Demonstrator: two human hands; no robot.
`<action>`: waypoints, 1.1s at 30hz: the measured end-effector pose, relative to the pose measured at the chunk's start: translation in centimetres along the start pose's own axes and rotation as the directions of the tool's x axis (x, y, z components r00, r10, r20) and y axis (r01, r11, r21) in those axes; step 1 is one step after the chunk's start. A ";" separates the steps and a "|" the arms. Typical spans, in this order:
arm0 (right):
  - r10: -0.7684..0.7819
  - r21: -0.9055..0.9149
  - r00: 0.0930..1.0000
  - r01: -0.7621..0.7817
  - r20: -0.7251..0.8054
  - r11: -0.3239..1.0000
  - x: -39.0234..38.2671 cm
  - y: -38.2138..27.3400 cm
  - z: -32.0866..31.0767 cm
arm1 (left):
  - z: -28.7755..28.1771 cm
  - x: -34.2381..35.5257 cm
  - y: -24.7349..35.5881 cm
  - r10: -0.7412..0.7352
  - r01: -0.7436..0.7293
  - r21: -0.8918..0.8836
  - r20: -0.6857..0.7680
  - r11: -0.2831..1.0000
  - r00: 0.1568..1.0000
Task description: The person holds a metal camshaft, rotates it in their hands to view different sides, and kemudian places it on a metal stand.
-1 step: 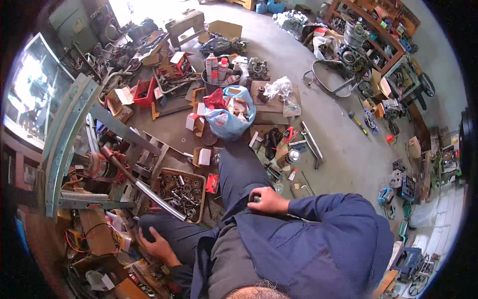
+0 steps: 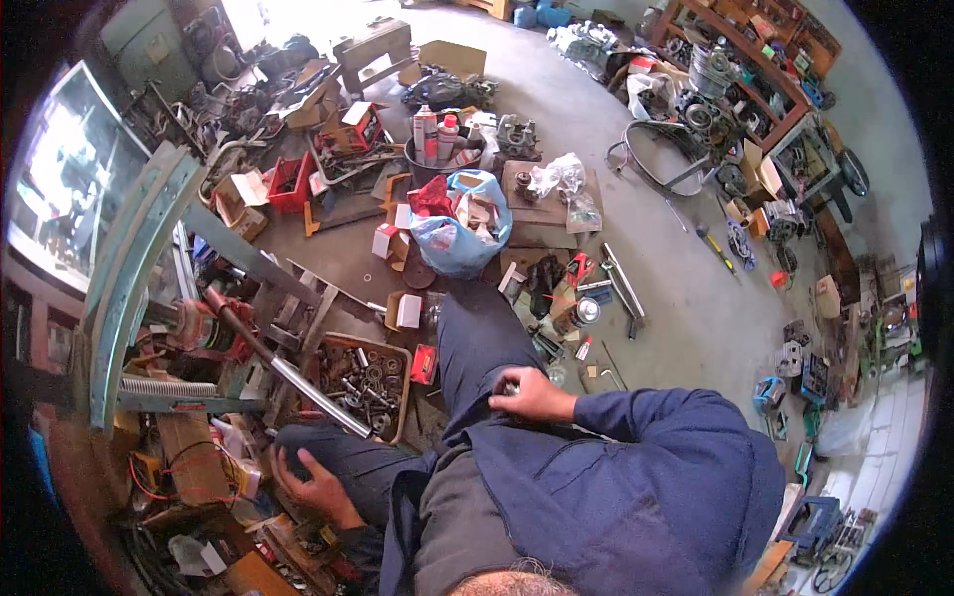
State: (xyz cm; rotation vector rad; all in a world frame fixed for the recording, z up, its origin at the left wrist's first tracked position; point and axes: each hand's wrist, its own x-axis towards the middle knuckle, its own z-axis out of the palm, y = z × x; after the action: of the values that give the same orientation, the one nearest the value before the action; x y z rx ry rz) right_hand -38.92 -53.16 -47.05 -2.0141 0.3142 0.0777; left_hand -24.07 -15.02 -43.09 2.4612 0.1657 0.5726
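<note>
Small object [image 2: 511,388], mostly hidden in the right grip [image 2: 538,397]

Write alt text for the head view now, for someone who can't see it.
A person's right hand holds a small object by the right leg, while the left hand rests at the left leg. Between the knees lies a tray of metal parts, on a cluttered workshop floor.

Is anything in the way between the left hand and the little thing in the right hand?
Only the person's legs lie between the left hand and the small grey thing. The right hand curls around it, partly hiding it. Nothing else visible stands between.
</note>
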 end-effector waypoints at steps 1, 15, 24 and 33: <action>0.148 0.227 0.988 -0.154 0.044 0.962 0.7 -2.7 -0.6 | 0.3 -0.4 1.5 0.060 -0.051 -0.212 0.032 0.976 0.998; -0.447 0.719 0.850 0.493 -0.279 0.490 6.3 -23.4 -2.5 | -0.1 2.2 24.2 0.518 -0.193 -0.803 0.161 0.563 0.840; -0.444 0.517 0.893 0.413 -0.069 0.750 5.5 -21.9 -3.8 | -1.4 2.2 21.2 0.399 0.018 -0.860 0.255 0.509 0.881; -0.430 0.671 0.903 0.307 0.019 0.675 5.8 -23.0 -3.4 | -3.0 3.0 20.5 0.476 -0.184 -0.814 0.126 0.551 0.870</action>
State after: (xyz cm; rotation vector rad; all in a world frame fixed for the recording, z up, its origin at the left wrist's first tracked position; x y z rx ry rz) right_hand -27.74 -47.70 -26.57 -1.3083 -0.1836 -0.1040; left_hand -22.98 -29.31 -27.88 1.6480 -0.6118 0.2616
